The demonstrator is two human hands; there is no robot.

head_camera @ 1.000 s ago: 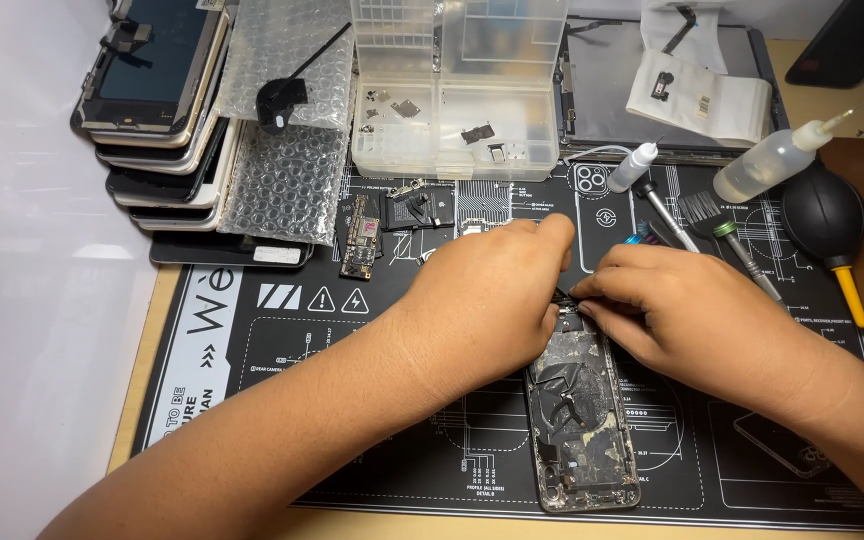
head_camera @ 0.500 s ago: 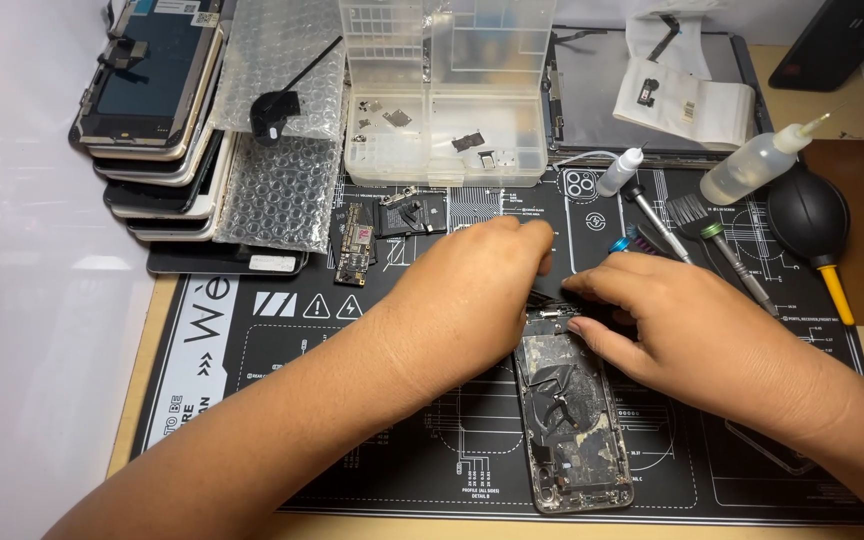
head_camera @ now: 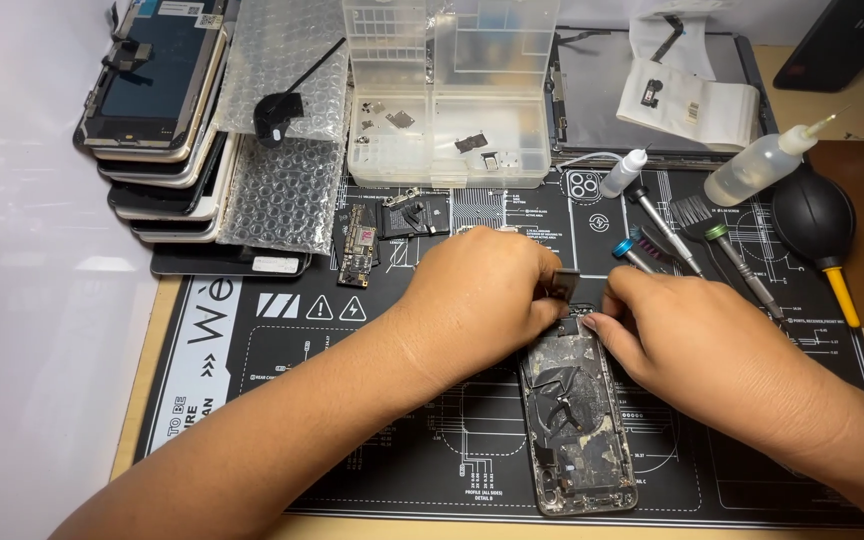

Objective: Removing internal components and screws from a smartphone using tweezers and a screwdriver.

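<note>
I see white warning triangles printed on the black repair mat (head_camera: 282, 400), left of centre. Left hand (head_camera: 482, 300) pinches a small dark component (head_camera: 563, 283); right hand (head_camera: 682, 340) fingertips press the gutted, glue-crusted phone frame (head_camera: 577, 420), mid-mat.

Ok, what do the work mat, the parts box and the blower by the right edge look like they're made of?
Mat: likely silicone or rubber, matte black, printed with white diagrams, lying flat. Parts box: clear hard plastic; small parts show through its walls. Blower: apparently soft rubber, a dull black bulb with a yellow nozzle.
</note>
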